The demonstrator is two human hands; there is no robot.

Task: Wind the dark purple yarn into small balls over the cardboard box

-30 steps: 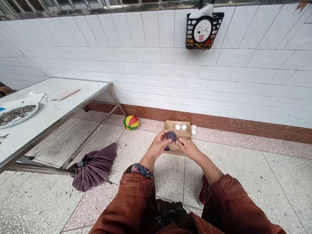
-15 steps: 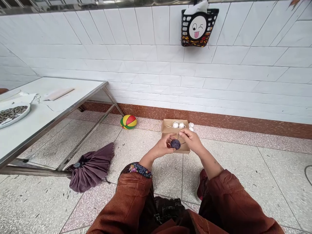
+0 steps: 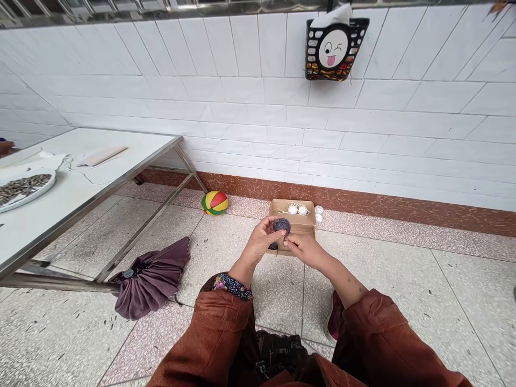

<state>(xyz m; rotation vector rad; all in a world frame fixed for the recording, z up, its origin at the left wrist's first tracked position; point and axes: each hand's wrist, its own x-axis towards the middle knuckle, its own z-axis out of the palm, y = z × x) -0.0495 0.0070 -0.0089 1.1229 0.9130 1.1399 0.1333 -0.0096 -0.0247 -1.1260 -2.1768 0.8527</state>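
Note:
My left hand [image 3: 261,238] is closed around a dark purple-grey ball of yarn [image 3: 281,226], with its thumb across the near side. Just below the ball, my right hand [image 3: 301,246] pinches the yarn strand, fingers bent and close to the left thumb; the strand itself is mostly hidden. Both hands are above an open cardboard box [image 3: 300,231] on the floor. Beside the left wrist, a second dark clump [image 3: 273,245] shows in the box, partly covered. Two white yarn balls [image 3: 297,209] with loose thread lie in the box's far part.
More white balls [image 3: 319,214] sit right of the box. A striped ball [image 3: 215,203] rests near the wall. At left stand a white table [image 3: 133,142] and a folded purple umbrella [image 3: 155,282]. A black basket [image 3: 336,51] hangs on the wall.
My left hand has lifted and turned the yarn ball slightly up and left. My right hand has come down from above the ball to just below it.

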